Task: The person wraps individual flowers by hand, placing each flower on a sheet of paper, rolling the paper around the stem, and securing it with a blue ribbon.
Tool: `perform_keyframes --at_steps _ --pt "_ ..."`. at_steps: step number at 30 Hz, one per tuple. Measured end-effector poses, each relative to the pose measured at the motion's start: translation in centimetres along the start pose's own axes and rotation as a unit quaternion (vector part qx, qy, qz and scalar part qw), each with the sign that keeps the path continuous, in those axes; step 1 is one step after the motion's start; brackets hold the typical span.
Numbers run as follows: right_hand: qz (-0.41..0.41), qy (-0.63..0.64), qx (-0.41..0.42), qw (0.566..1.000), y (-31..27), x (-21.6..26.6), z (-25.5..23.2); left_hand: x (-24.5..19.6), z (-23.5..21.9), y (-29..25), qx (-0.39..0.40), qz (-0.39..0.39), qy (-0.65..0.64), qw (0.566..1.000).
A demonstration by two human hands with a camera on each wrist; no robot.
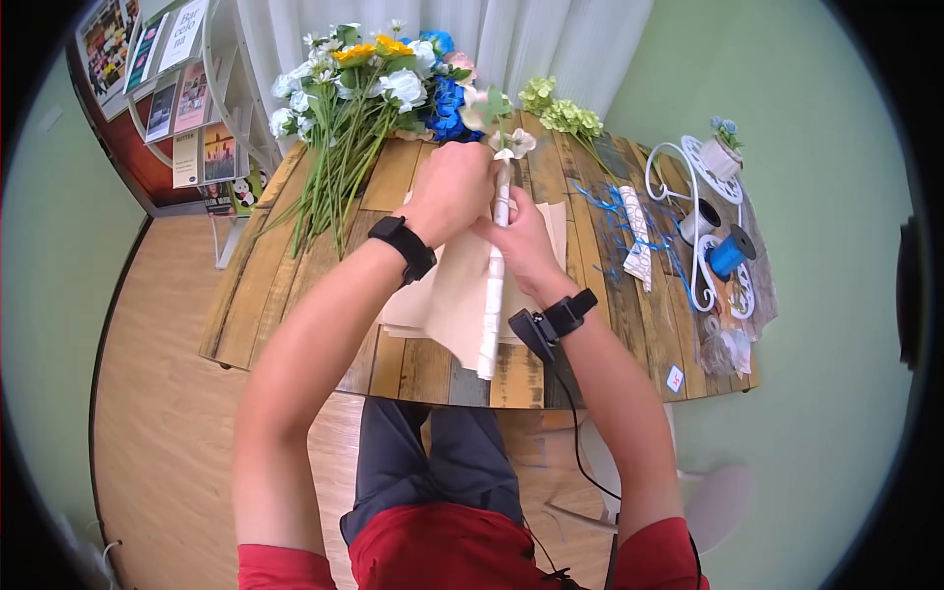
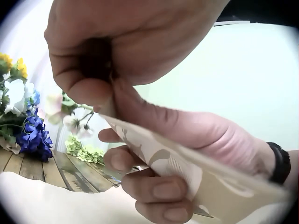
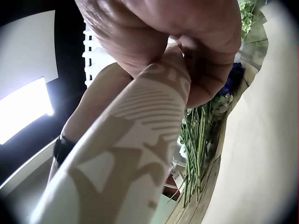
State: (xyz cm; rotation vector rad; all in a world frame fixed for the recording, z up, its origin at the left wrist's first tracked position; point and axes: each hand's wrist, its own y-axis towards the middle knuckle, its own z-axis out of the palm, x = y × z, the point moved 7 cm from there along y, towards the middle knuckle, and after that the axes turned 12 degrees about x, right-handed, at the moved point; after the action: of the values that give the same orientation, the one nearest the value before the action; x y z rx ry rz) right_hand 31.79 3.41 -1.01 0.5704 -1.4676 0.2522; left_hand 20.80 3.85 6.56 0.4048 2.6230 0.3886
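A slim roll of patterned white-and-beige paper (image 1: 493, 295) stands along my front, wrapped around a stem with pale blossoms (image 1: 513, 146) at its upper end. My right hand (image 1: 528, 244) grips the roll around its upper part, fingers curled behind it in the left wrist view. Close above, my left hand (image 1: 450, 192) pinches the paper's top edge between thumb and fingers. In the right wrist view the printed paper (image 3: 135, 135) runs up into the hands. Beneath lie beige paper sheets (image 1: 408, 307), partly hidden by my hands.
Loose long-stemmed flowers (image 1: 349, 128) pile at the back left of the wooden table (image 1: 246, 295). Green hydrangeas (image 1: 570, 118), their stems reaching a wrapped paper piece (image 1: 636, 236) with blue ribbon, lie right. A white metal stand (image 1: 700, 265) and blue ribbon spool (image 1: 730, 253) are beyond.
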Motion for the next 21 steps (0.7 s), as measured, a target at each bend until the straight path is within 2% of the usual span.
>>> perform_keyframes --at_steps 1,2,4,5,7,11,13,17,19,20,21 --pt "0.036 0.031 0.03 0.998 0.1 -0.6 0.2 -0.1 -0.5 -0.4 -0.016 0.007 0.003 1.0" --pt "0.035 0.033 0.033 0.998 0.1 -0.6 0.1 -0.2 -0.7 -0.6 -0.017 0.004 0.006 1.0" --pt "0.037 0.102 0.092 0.99 0.2 -1.2 0.4 -0.6 -1.3 -0.8 -0.03 0.004 0.017 0.999" --pt "0.037 0.103 0.092 0.99 0.2 -1.6 0.1 -0.8 -1.5 -0.7 -0.03 0.003 0.017 0.999" --pt "0.059 0.225 0.112 0.966 -0.3 -2.7 0.0 -1.6 -2.6 -0.4 -0.059 0.027 0.03 0.997" --pt "0.07 0.273 0.107 0.953 -1.2 -3.1 -0.7 -2.9 -4.0 0.3 -0.057 0.047 0.069 0.995" --pt "0.046 0.305 0.092 0.947 -1.2 -2.5 -1.2 -3.6 -4.4 0.4 -0.07 0.082 0.09 0.99" --pt "0.048 0.261 0.062 0.962 0.0 -3.7 -2.5 -4.3 -3.8 0.2 -0.049 0.105 0.092 0.989" --pt "0.113 0.107 -0.068 0.985 -0.2 -4.9 -4.2 -4.8 -3.9 -0.2 -0.052 0.111 0.074 0.99" --pt "0.099 0.042 -0.094 0.99 0.2 -5.3 -4.8 -5.1 -4.2 -0.6 -0.057 0.116 0.056 0.99" --pt "0.1 0.044 -0.095 0.989 0.6 -6.1 -5.0 -5.4 -4.4 -0.8 -0.055 0.117 0.057 0.99"
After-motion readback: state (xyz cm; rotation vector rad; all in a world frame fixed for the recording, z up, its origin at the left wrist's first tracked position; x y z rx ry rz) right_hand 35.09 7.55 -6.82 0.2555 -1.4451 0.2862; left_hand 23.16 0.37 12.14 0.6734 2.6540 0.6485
